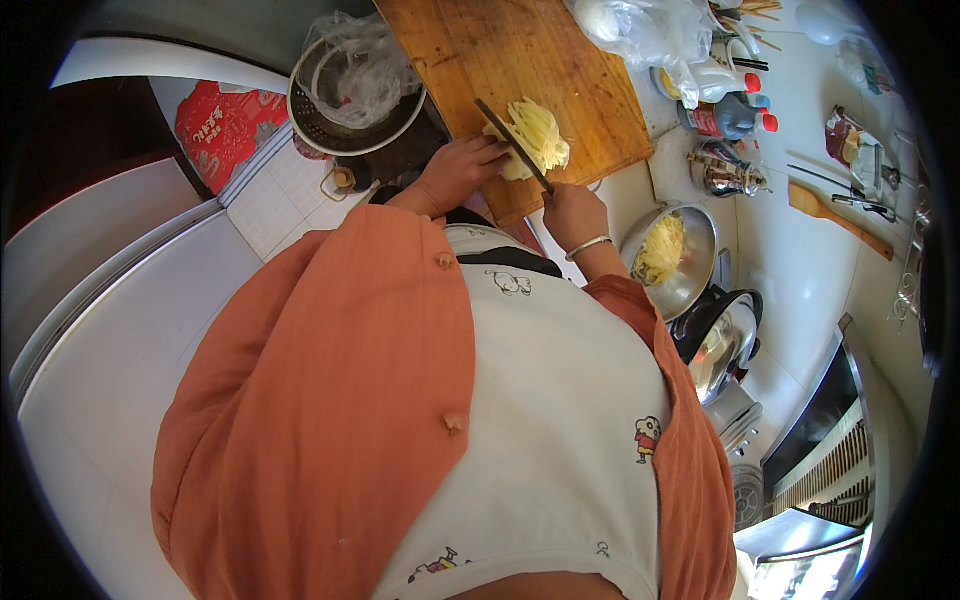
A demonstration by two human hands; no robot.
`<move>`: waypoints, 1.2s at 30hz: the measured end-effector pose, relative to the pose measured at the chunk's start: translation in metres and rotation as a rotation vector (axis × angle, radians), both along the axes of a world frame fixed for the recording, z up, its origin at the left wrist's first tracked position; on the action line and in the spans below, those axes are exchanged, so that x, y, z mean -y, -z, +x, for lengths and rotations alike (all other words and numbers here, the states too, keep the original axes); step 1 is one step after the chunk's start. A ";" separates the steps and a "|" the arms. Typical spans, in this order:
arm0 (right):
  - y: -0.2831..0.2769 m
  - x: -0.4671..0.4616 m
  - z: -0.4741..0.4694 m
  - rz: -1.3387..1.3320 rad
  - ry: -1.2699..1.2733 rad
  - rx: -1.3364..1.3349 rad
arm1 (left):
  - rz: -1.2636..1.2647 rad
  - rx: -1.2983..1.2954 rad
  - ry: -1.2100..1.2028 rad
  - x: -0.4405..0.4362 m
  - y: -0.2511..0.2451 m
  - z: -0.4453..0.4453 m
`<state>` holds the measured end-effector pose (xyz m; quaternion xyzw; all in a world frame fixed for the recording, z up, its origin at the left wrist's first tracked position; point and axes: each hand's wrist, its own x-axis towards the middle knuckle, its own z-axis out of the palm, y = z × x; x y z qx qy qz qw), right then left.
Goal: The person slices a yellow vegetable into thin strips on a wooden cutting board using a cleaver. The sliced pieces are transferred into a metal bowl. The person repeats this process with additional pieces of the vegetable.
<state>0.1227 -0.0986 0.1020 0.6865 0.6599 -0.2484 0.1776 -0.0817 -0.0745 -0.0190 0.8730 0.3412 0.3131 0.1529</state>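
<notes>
My right hand (576,219) grips the handle of a kitchen knife (516,142). Its dark blade runs up and to the left, across pale yellow-green cabbage (541,135) cut in thin strips. On the left side of the blade, my left hand (466,171) rests its bent fingers on the near part of the cabbage, holding it down. Both the cabbage and the blade are over a wooden cutting board (525,52). To the right of my right hand, a metal bowl (697,240) holds more shredded cabbage (661,251).
A colander (292,112) with crumpled plastic bags (367,82) stands left of the board. Bottles (731,116) and a plastic bag (645,30) line the right side. Beyond the bowl sits a pan with a shiny lid (724,349). A wooden spatula (840,217) hangs on the tiled wall.
</notes>
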 end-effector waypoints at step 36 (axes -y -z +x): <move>0.032 0.000 -0.005 0.037 0.048 -0.019 | -0.041 0.036 0.045 -0.003 -0.001 -0.001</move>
